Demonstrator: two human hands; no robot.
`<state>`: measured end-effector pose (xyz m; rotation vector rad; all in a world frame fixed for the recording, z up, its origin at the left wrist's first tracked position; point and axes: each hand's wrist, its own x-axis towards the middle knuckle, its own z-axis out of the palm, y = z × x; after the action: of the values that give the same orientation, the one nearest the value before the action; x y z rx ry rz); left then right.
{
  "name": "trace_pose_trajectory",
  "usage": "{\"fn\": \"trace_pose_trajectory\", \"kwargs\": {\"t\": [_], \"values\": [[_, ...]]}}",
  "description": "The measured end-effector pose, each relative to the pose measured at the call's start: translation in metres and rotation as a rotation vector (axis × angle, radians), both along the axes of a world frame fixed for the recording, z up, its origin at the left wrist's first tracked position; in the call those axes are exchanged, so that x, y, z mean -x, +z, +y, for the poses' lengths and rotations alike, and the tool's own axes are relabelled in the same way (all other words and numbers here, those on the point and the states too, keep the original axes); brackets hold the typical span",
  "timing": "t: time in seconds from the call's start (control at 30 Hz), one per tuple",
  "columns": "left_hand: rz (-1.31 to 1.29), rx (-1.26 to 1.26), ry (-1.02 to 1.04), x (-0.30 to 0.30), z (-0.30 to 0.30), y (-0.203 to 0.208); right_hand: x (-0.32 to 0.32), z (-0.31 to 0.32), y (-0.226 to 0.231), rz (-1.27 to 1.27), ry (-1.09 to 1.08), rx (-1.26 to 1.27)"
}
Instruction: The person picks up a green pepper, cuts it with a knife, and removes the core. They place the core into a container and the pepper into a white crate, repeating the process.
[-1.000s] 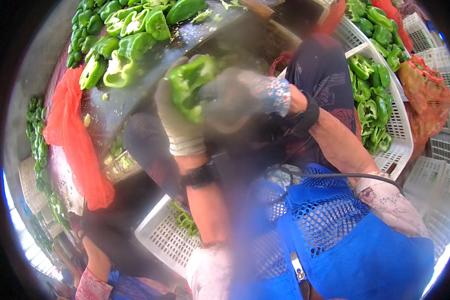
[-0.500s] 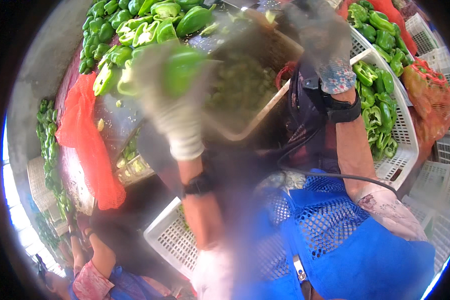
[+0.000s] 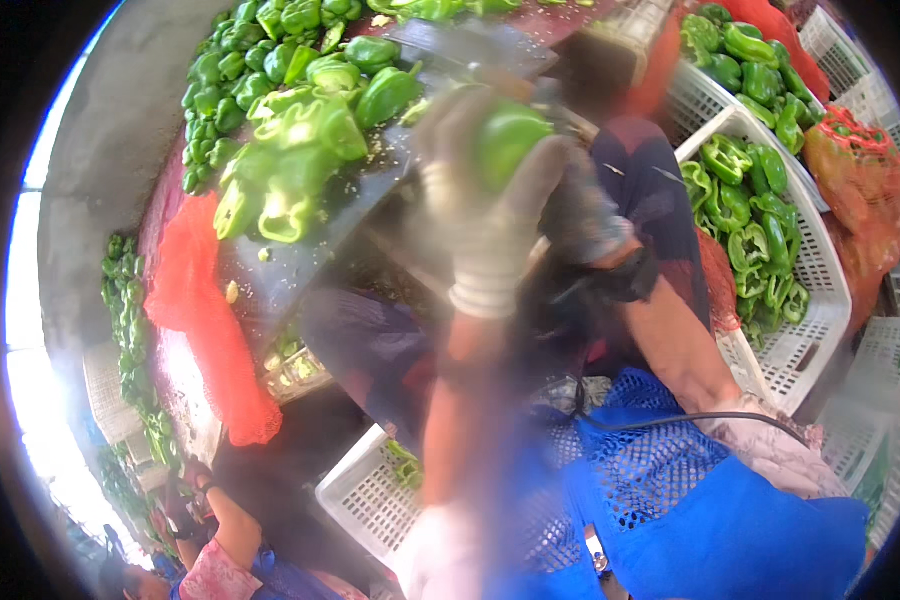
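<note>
The round, smooth pepper [image 3: 513,143] in the left hand [image 3: 485,215] is bright green. The pale grey cloth glove [image 3: 490,245] on that hand has a whiter cuff [image 3: 484,297]. The right hand [image 3: 576,200] looks dark grey, and the blurry cloth cuff [image 3: 610,242] by it looks blue-grey. The cut-open peppers [image 3: 288,214] are green outside and pale green inside. The soft net bag [image 3: 205,310] is bright red. The long plastic crate [image 3: 828,305] is white, with rows of little holes. The cloth apron [image 3: 720,515] is strong blue, part plain, part holey net. The thin sleeve [image 3: 770,455] is pale pink with darker marks.
</note>
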<state>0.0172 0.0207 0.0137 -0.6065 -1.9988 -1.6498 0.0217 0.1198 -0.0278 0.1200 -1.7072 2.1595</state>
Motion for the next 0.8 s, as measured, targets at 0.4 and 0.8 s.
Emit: {"fn": "trace_pose_trajectory", "kwargs": {"t": [0.4,0.8], "values": [[0.054,0.882,0.812,0.148,-0.088,0.012,-0.112,0.255,-0.001,0.017,-0.768,-0.462],[-0.477,0.27,0.385,0.164,-0.117,0.018,0.019,0.08,0.049,0.138,-0.138,-1.05]]}}
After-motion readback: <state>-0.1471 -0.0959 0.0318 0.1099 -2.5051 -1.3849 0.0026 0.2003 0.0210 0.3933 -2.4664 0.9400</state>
